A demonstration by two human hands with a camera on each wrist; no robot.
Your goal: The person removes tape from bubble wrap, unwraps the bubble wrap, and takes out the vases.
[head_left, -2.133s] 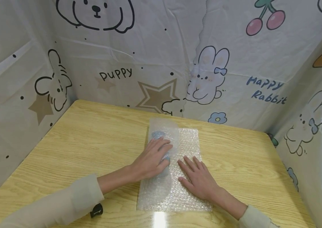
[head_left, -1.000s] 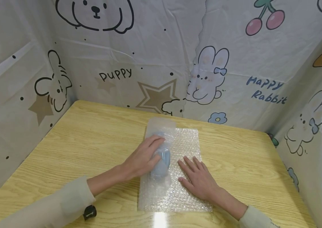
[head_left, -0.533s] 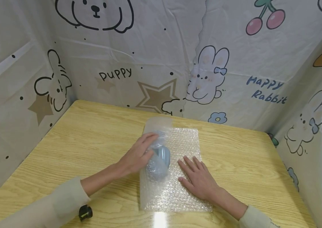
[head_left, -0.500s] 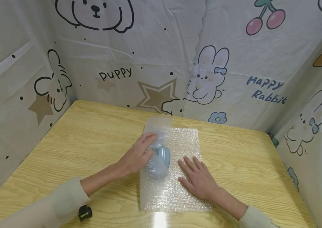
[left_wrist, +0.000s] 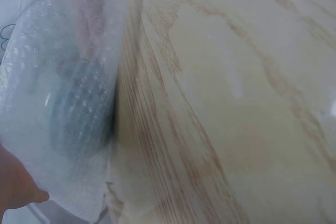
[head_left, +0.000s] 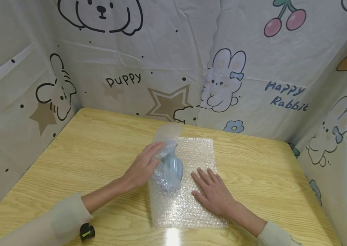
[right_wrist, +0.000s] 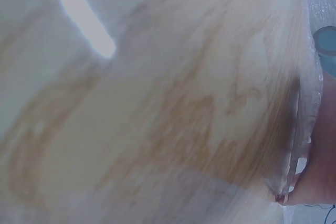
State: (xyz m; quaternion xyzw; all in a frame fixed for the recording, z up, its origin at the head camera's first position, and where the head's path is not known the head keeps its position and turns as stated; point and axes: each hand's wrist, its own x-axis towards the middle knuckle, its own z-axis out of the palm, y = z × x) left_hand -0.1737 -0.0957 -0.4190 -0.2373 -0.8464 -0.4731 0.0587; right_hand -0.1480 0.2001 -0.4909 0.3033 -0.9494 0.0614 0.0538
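Note:
A sheet of bubble wrap (head_left: pixel 196 150) lies on the table in the head view. On its left half lies a glossy blue object (head_left: pixel 176 167), rounded at the near end and narrower towards the far end; its exact kind is unclear. Folded wrap covers its left side and far end. My left hand (head_left: pixel 142 165) pinches the wrap's folded-over flap, left of the object. My right hand (head_left: pixel 213 193) rests flat on the sheet, to the right, fingers spread. In the left wrist view the wrap (left_wrist: pixel 58 93) veils the object; the right wrist view shows a round blue end (right_wrist: pixel 326 40).
The wood-grain table (head_left: pixel 99 143) extends around the sheet. A printed curtain (head_left: pixel 161 58) stands along the back and both sides. A small black device (head_left: pixel 86 232) sits under the left sleeve.
My left hand has drawn back leftward with the flap, off the top of the blue object. More of the object's right side now lies bare. The right hand has stayed in place.

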